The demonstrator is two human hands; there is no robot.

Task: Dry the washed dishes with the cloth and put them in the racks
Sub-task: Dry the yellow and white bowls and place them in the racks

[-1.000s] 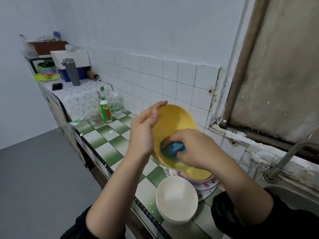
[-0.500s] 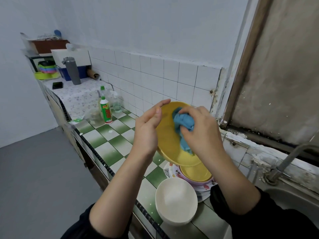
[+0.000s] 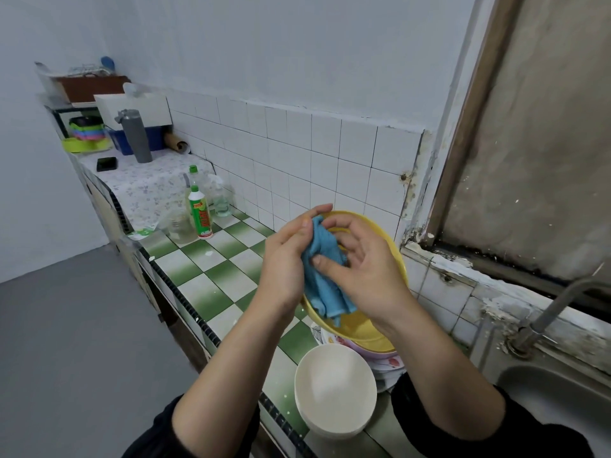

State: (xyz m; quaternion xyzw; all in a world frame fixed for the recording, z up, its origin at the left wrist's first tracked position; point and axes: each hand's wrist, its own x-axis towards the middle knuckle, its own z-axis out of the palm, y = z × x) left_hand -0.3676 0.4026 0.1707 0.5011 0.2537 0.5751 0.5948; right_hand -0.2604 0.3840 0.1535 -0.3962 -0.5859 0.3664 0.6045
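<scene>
A yellow plate is held tilted above the counter, its face toward me. My left hand grips its left rim, thumb on the front. My right hand presses a crumpled blue cloth against the plate's inside, thumb and fingers pinching the cloth. Below stands a stack of dishes: a yellow bowl in a purple bowl on flowered plates. A white bowl stack sits at the counter's front edge. No rack is clearly in view.
The green-and-white checkered counter runs to the far left. A green-capped detergent bottle, a glass jar and a clear bottle stand near the wall. A tap and steel sink lie right. A grey flask and phone sit far back.
My right hand moved the cloth from the plate's lower part up to its top, then across toward the left rim. The plate tipped lower over the stack.
</scene>
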